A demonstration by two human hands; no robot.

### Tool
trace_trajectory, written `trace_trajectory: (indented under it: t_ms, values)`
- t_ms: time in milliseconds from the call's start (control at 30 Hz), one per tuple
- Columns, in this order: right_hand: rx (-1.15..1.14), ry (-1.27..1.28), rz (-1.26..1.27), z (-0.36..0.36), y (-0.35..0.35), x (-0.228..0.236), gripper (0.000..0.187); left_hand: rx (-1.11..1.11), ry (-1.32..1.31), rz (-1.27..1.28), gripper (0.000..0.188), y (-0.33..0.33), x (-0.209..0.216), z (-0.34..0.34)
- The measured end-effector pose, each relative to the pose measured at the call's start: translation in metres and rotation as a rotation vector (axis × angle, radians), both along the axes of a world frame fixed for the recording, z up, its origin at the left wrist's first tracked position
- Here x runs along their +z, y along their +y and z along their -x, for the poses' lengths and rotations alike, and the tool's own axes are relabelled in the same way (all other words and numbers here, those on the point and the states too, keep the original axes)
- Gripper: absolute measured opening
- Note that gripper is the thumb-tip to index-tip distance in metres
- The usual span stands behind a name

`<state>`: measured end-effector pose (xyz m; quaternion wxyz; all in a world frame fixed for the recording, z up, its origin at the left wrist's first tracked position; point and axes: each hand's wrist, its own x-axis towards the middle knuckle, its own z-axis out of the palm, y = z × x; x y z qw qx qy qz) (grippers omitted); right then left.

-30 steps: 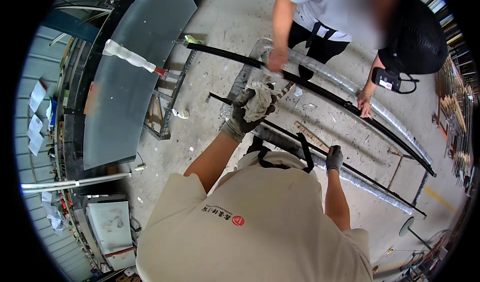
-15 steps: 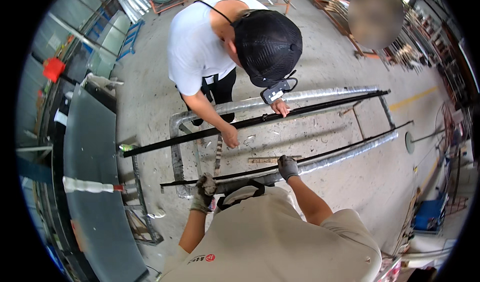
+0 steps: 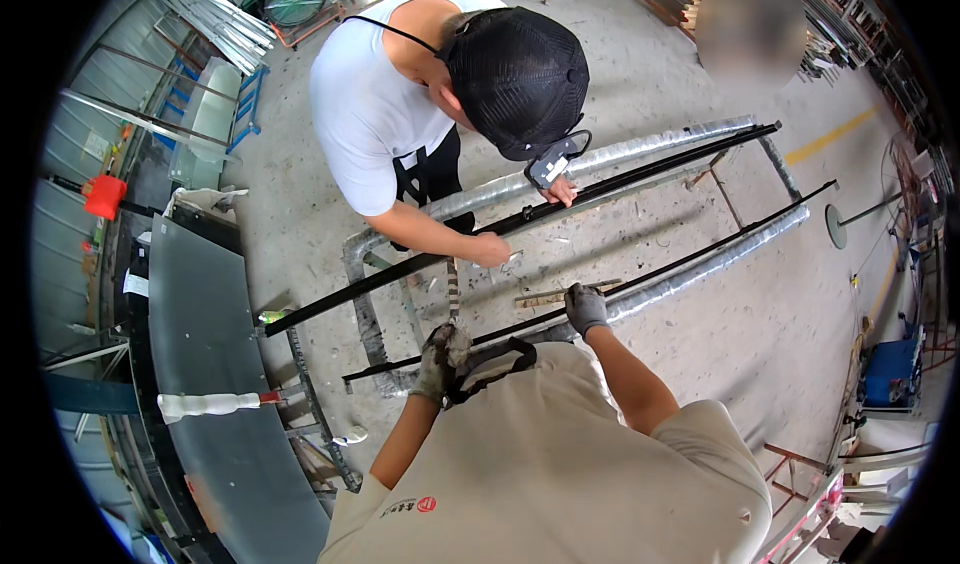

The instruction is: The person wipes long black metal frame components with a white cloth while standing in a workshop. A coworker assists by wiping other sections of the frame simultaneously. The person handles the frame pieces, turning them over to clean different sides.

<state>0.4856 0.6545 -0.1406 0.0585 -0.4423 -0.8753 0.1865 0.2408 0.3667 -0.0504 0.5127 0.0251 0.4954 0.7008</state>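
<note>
Both of my hands wear grey work gloves. My left hand (image 3: 442, 361) is closed at the thin black bar (image 3: 515, 327) that lies along the near side of the frame stand in front of me; its glove looks smudged, and its fingertips are partly hidden. Farther right, my right hand (image 3: 586, 309) curls over the same bar. Across from me a co-worker in a white top and black cap (image 3: 515, 79) bends over a thicker black bar (image 3: 400, 276) on the far side. One hand of theirs rests on it and the other reaches just past its near edge.
The stand's rails (image 3: 690, 264) are wrapped in silvery film. A short wooden strip (image 3: 560, 296) lies inside its outline. At left stands a long grey panel (image 3: 200, 314) with a white-wrapped tool handle (image 3: 212, 404) by it. A round-based stand (image 3: 836, 226) is at right.
My view has turned slightly, shifting the scene. The co-worker's reaching hand has moved back closer to the thick bar. My hands stay at the near bar.
</note>
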Motion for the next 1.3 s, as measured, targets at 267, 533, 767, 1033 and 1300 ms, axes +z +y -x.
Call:
trace_trajectory:
  t_ms: [267, 533, 767, 1033, 1300]
  values:
    - [0.017, -0.059, -0.069, 0.003, 0.005, 0.006, 0.024, 0.058, -0.231, -0.035, 0.021, -0.009, -0.023, 0.014]
    - [-0.091, 0.315, -0.002, 0.016, -0.023, 0.060, 0.018, 0.143, -0.287, 0.047, 0.015, -0.015, -0.017, 0.014]
    - [-0.178, 0.654, 0.301, -0.003, -0.089, 0.100, 0.018, -0.106, -0.292, -0.015, 0.015, -0.003, -0.026, 0.000]
    - [-0.139, 0.528, 0.278, -0.072, -0.150, 0.124, 0.011, -0.254, -0.510, 0.065, 0.009, 0.042, -0.035, -0.043]
    - [-0.351, 1.080, 0.889, -0.122, -0.124, 0.078, 0.009, -0.203, -0.256, 0.229, 0.009, 0.066, -0.044, -0.113]
